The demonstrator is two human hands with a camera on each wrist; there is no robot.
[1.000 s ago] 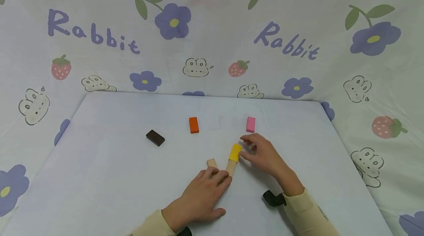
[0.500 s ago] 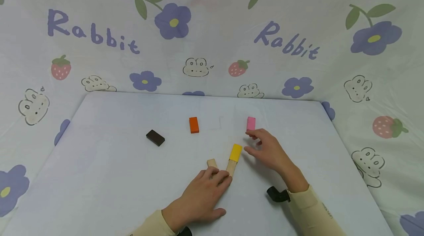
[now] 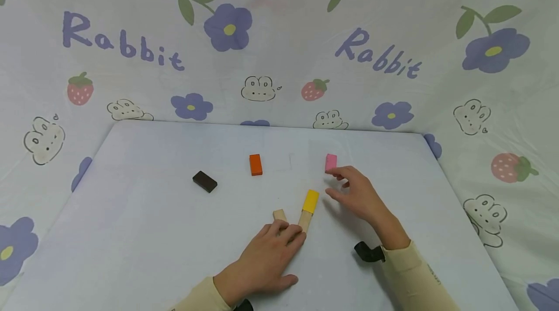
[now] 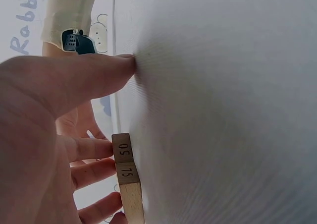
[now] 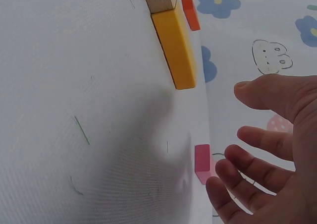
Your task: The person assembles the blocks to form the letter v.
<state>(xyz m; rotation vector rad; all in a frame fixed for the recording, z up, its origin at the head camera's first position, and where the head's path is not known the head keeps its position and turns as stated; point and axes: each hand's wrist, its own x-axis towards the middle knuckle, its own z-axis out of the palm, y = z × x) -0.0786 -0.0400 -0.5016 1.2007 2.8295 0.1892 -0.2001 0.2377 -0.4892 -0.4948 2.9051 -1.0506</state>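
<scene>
My left hand (image 3: 266, 257) rests with extended fingers on wooden blocks; one plain wooden block (image 3: 279, 215) pokes out past its fingertips. In the left wrist view, its fingers touch end blocks marked 50 (image 4: 122, 147) and 75 (image 4: 128, 173). A yellow block (image 3: 310, 202) stands end to end with another wooden block (image 3: 305, 221), the two slanting away from that hand. My right hand (image 3: 355, 194) hovers above the table, holding nothing, thumb and fingers apart. Its index fingertip overlaps the near end of the pink block (image 3: 331, 161) in the head view.
An orange block (image 3: 255, 165) lies farther back, left of the pink one. To its left is a dark brown block (image 3: 205, 181). The white table (image 3: 144, 233) ends at a printed cloth backdrop (image 3: 279, 44) behind and at the sides.
My right hand has moved from beside the yellow block, right and away from me, up to the pink block. The left hand and all the blocks have stayed put.
</scene>
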